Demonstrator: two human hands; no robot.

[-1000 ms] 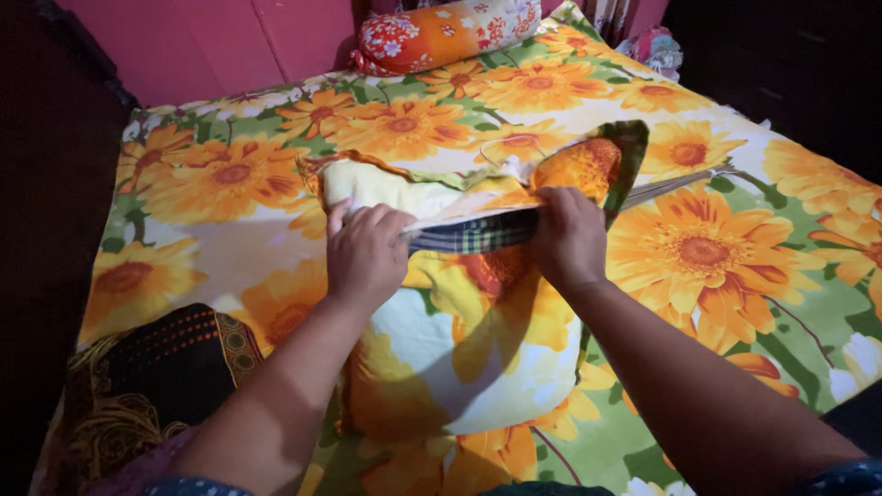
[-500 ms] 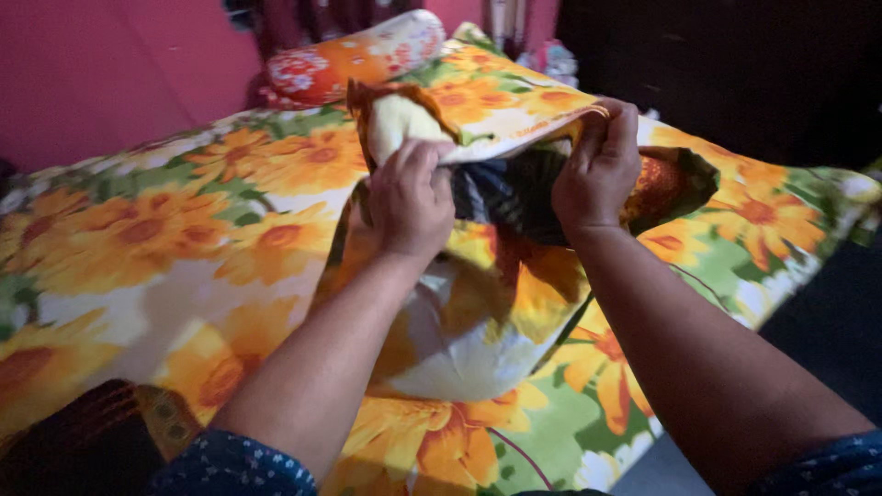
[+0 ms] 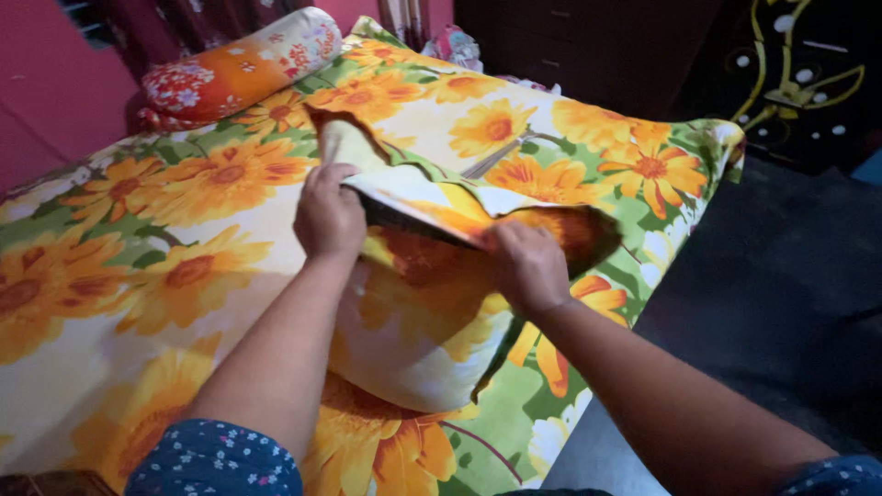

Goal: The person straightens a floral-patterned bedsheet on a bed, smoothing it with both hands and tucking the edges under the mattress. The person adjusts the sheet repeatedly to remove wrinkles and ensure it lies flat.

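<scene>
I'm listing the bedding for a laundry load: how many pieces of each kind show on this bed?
Bolster, red and orange floral: 1
Pillow in a sunflower pillowcase, open end gripped by the left hand and right hand: 1
Sunflower bedsheet: 1
Total: 3

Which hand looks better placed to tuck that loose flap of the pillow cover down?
Probably the right hand: it grips the pillow cover beside its loose flap, while the left hand pinches the far corner.
</scene>
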